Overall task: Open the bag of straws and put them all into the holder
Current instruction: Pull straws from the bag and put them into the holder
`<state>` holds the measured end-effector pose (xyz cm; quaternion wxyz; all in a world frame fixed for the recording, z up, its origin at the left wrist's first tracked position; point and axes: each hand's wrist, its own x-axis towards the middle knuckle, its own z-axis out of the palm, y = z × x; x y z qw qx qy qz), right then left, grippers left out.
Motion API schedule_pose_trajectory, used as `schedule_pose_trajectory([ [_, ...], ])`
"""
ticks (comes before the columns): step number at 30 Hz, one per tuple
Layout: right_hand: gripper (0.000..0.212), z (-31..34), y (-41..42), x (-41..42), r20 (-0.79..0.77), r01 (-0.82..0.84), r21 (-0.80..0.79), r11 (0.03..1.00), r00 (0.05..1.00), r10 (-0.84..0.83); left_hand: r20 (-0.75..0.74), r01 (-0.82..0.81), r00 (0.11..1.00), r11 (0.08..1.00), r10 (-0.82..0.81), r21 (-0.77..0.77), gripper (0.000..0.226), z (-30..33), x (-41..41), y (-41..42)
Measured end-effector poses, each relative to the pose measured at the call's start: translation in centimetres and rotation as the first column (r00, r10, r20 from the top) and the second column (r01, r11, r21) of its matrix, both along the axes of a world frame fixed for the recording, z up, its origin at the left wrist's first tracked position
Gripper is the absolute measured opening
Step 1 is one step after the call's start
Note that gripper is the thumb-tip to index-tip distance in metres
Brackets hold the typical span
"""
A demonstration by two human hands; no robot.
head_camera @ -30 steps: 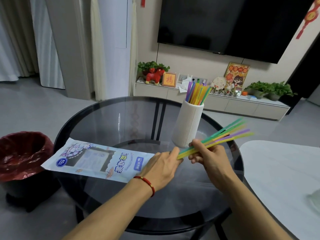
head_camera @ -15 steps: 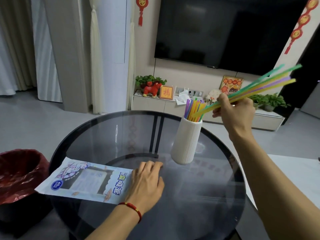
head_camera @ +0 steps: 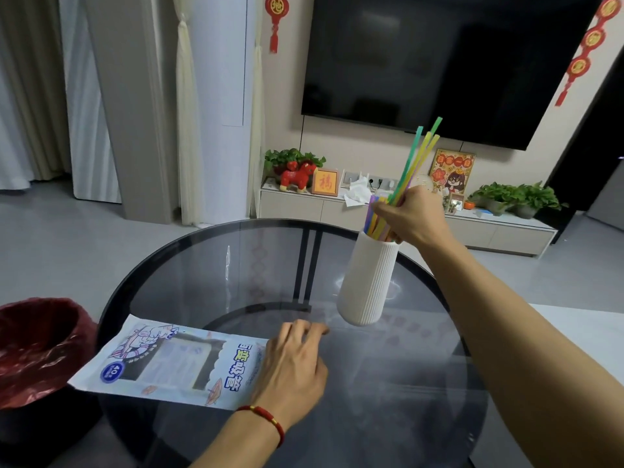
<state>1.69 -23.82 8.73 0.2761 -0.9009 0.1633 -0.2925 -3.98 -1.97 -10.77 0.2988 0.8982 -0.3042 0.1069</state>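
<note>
Red-lined bin [head_camera: 37, 349] is seen at far left, beside the round glass table [head_camera: 209, 265]. Straw bag [head_camera: 169, 364] is laid flat on the table's left part, its right end pinned under the left hand [head_camera: 292, 369], palm down, fingers loosely spread. White ribbed holder [head_camera: 368, 282] is stood right of centre, with coloured straws already inside. Bundle of straws [head_camera: 417, 157] is gripped in the closed right hand [head_camera: 410, 214] directly above the holder's mouth, tilted up-right, lower ends entering the opening.
</note>
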Motion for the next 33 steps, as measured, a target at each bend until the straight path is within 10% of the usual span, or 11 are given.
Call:
schedule_pose_trajectory([
  [6, 0.053, 1.7, 0.4, 0.1, 0.376, 0.246, -0.136, 0.96, 0.909, -0.18, -0.002, 0.002, 1.0, 1.0, -0.002, -0.023, 0.046, 0.2, -0.1, -0.1],
  [13, 0.084, -0.1, 0.2, 0.5, 0.347, -0.024, -0.155, 0.988, 0.935, 0.078, -0.005, 0.008, 1.0, 0.999, -0.009, -0.035, 0.048, 0.5, -0.2, -0.4],
  [17, 0.05, -2.3, 0.6, 0.3, 0.241, -0.093, -0.075, 0.993, 0.964, 0.108, -0.01, 0.011, 1.0, 0.999, -0.012, -0.038, 0.048, 0.5, -0.2, -0.8],
  [22, 0.089, -0.9, 0.4, 0.8, 0.52, -0.101, -0.146, 0.984, 0.838, 0.163, 0.001, 0.013, 1.0, 0.999, -0.013, -0.04, 0.05, 0.5, -0.2, -1.0],
  [28, 0.037, -1.7, -0.5, 1.5, 0.099, -0.126, -0.403, 0.907, 0.979, 0.18, 0.01, 0.007, 1.0, 0.999, -0.006, -0.035, 0.051, 0.5, -0.1, -0.8],
  [33, 0.033, -2.5, -0.6, 0.8, 0.17, -0.067, -0.539, 0.84, 0.968, 0.187, 0.02, -0.005, 1.0, 1.0, 0.006, -0.029, 0.049, 0.6, -0.2, -0.7],
])
